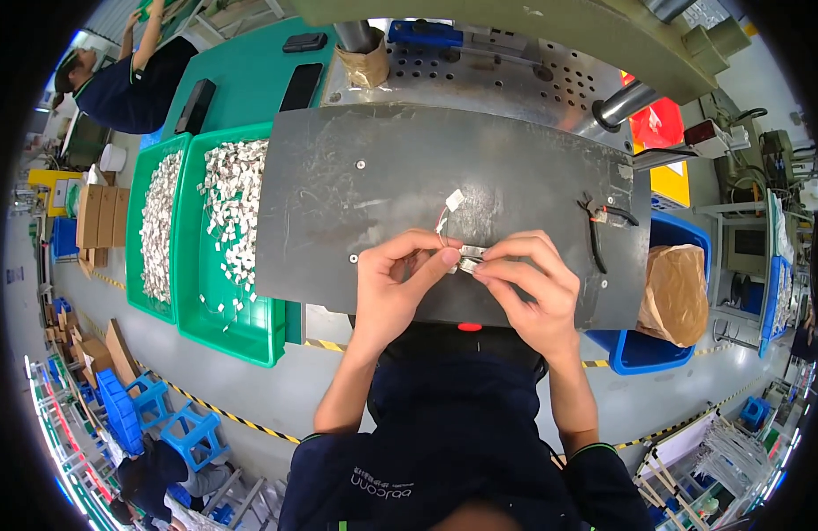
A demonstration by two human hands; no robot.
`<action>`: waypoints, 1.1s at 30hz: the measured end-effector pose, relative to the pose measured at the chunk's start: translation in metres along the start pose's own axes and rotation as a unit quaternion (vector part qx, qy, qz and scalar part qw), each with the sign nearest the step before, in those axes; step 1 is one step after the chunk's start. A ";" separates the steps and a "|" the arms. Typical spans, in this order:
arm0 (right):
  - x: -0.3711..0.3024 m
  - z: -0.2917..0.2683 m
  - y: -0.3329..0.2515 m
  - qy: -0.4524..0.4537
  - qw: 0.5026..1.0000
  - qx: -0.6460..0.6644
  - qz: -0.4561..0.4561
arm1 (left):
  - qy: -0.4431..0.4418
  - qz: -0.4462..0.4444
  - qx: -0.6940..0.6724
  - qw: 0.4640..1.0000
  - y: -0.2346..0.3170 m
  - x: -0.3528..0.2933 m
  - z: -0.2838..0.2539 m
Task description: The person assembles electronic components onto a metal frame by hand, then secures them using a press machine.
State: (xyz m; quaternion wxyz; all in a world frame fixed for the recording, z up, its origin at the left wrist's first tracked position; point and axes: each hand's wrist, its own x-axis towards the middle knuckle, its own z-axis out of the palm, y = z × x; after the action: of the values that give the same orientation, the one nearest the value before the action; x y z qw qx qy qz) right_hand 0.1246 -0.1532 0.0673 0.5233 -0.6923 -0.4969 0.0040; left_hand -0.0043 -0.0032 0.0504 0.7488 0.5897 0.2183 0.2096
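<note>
My left hand [398, 276] pinches a small part with thin red and white wires; the fingertips cover most of it. The wires run up to a white plug [455, 200] lying on the dark grey work plate [320, 212]. My right hand [534, 281] is closed, its thumb and fingers gripping a small silvery metal piece [471, 255]. Both sets of fingertips nearly meet near the plate's front edge. How the two parts join cannot be made out. To the right lie black-handled pliers [596, 232], apart from my hands.
Two green trays [274, 327] of small white wired parts stand at left. A blue bin [630, 354] with a brown paper bag [674, 292] is at right. Beyond the plate are a metal post [360, 37] and a thick machine beam [568, 31]. Another person [130, 93] works far left.
</note>
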 end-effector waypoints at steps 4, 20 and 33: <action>-0.002 -0.004 -0.004 0.007 1.000 -0.015 0.020 | -0.001 0.029 -0.013 0.999 -0.001 0.000 0.005; 0.011 -0.027 -0.012 -0.119 0.990 -0.068 0.031 | -0.043 0.006 -0.068 0.997 -0.003 -0.009 0.014; 0.001 -0.025 0.000 -0.108 0.993 -0.033 0.028 | -0.032 -0.047 -0.148 0.987 -0.009 -0.009 0.007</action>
State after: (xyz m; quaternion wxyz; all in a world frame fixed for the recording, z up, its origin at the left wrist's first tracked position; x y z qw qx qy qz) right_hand 0.1382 -0.1708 0.0787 0.4431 -0.7181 -0.5310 0.0770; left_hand -0.0066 -0.0162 0.0434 0.8434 0.4680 0.1883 0.1848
